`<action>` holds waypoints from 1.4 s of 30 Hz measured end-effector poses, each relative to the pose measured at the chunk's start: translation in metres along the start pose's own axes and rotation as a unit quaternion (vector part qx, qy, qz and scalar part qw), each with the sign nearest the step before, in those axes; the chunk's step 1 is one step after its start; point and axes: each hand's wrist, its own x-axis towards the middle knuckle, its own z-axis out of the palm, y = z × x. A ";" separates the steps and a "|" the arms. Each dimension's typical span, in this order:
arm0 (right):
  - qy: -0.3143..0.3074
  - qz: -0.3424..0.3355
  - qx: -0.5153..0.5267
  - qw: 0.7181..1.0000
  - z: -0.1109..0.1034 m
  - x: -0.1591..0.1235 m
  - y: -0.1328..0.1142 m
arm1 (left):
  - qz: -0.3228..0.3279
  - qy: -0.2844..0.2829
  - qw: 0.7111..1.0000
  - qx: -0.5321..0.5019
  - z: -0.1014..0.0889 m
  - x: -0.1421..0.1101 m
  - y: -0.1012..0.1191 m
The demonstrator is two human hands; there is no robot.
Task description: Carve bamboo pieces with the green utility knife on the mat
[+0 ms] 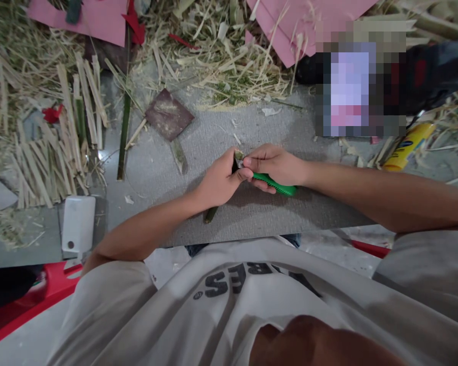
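Observation:
My left hand (pixel 222 178) is closed around a green bamboo strip (pixel 210 215). One end of the strip pokes out below the palm, and its other end shows at the fingertips. In my right hand (pixel 277 165) is a knife with a ridged green handle (pixel 286 189). The small blade is mostly hidden between the fingers, close to the strip's upper end. Both hands meet just above the grey table (pixel 198 229), thumbs nearly touching. A brown square of sandpaper (pixel 170 114) lies beyond my left hand, with a short pointed bamboo piece (pixel 178 156) beside it.
Bamboo shavings (pixel 213 61) cover the far side. Split bamboo sticks (pixel 38 168) and a white power bank (pixel 78 223) lie at left, near a longer green strip (pixel 124 132). Pink paper (pixel 286 25) lies at the back, a yellow tube (pixel 408 147) at right.

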 end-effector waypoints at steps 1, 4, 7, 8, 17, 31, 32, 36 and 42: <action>0.026 -0.018 -0.012 0.999 0.003 -0.001 0.002 | -0.005 0.008 1.000 0.004 0.001 0.000 -0.001; 0.101 -0.065 -0.053 0.991 0.011 -0.002 0.007 | -0.020 0.020 1.000 0.001 0.002 0.000 -0.002; 0.078 -0.071 -0.053 0.993 0.009 -0.001 0.006 | -0.017 0.008 1.000 -0.010 0.000 0.000 0.001; 0.048 -0.056 -0.045 0.996 0.006 -0.001 0.005 | -0.015 0.000 1.000 -0.014 -0.001 0.000 0.002; 0.026 -0.030 -0.003 0.999 0.001 0.001 0.002 | -0.003 0.005 1.000 -0.025 0.001 0.001 -0.004; 0.046 -0.036 -0.035 0.998 0.003 0.001 0.005 | -0.001 0.005 1.000 -0.002 -0.001 0.001 -0.002; 0.078 -0.050 -0.049 0.994 0.008 0.000 0.007 | -0.002 0.010 1.000 0.001 0.000 0.001 -0.002; 0.175 -0.070 -0.068 0.980 0.020 -0.003 0.013 | -0.009 0.023 1.000 0.008 0.002 0.002 -0.001; 0.051 -0.065 -0.022 0.996 0.005 -0.001 0.009 | -0.017 0.004 1.000 -0.021 -0.003 0.002 0.006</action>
